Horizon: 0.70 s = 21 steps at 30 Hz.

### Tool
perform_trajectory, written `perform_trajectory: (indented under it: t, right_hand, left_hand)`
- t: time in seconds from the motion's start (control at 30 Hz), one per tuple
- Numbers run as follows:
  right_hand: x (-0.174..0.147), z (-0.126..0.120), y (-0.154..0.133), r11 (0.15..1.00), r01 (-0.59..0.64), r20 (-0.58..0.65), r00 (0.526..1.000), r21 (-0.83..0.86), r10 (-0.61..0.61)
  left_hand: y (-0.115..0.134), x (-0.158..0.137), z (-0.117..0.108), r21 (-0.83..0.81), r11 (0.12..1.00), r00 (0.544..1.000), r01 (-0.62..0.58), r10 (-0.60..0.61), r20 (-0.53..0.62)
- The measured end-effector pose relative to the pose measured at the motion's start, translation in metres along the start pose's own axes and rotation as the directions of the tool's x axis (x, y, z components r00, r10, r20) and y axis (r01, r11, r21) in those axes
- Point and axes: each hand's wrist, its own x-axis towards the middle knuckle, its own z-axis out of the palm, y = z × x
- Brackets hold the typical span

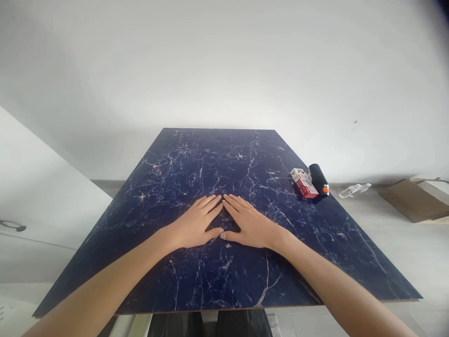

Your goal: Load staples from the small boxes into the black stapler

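My left hand [197, 222] lies flat, palm down, on a dark blue marble-patterned table [217, 161], its fingers stretched toward the far side. Beside it my right hand [249, 223] rests the same way. The thumbs and index fingertips of both hands meet or nearly meet, framing a small patch of tabletop. Neither hand holds anything. Farther off at the table's right edge are a red and white box [304, 183] and a black roll [318, 179] with an orange label, side by side, away from both hands.
A white wall [217, 65] stands behind the table. On the floor to the right lie a clear plastic bottle or wrapper [354, 190] and a cardboard box [414, 199]. At left is a white door or panel with a dark handle [13, 226].
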Motion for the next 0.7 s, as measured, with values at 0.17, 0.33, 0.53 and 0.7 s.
perform_trajectory:
  t: [0.17, 0.33, 0.53, 0.7]
  right_hand:
    - [0.000, -0.001, 0.000, 1.000, 0.001, 0.006, 1.000, -0.001, -0.001]
    - [0.000, -0.001, 0.000, 1.000, -0.005, 0.031, 0.999, -0.003, 0.005]
    - [0.002, -0.010, 0.002, 0.999, 0.023, 0.002, 1.000, 0.029, -0.023]
    - [-0.010, -0.056, 0.049, 0.968, -0.249, -0.394, 0.893, -0.032, 0.217]
  left_hand:
    - [-0.002, 0.000, 0.001, 0.018, 1.000, 1.000, -0.007, 0.007, -0.018]
    - [-0.004, 0.001, 0.004, 0.064, 0.998, 1.000, -0.016, 0.017, -0.022]
    - [-0.001, 0.000, -0.002, 0.090, 0.996, 1.000, 0.024, -0.022, -0.019]
    - [-0.021, -0.009, -0.027, 0.113, 0.981, 0.971, 0.156, -0.132, -0.198]
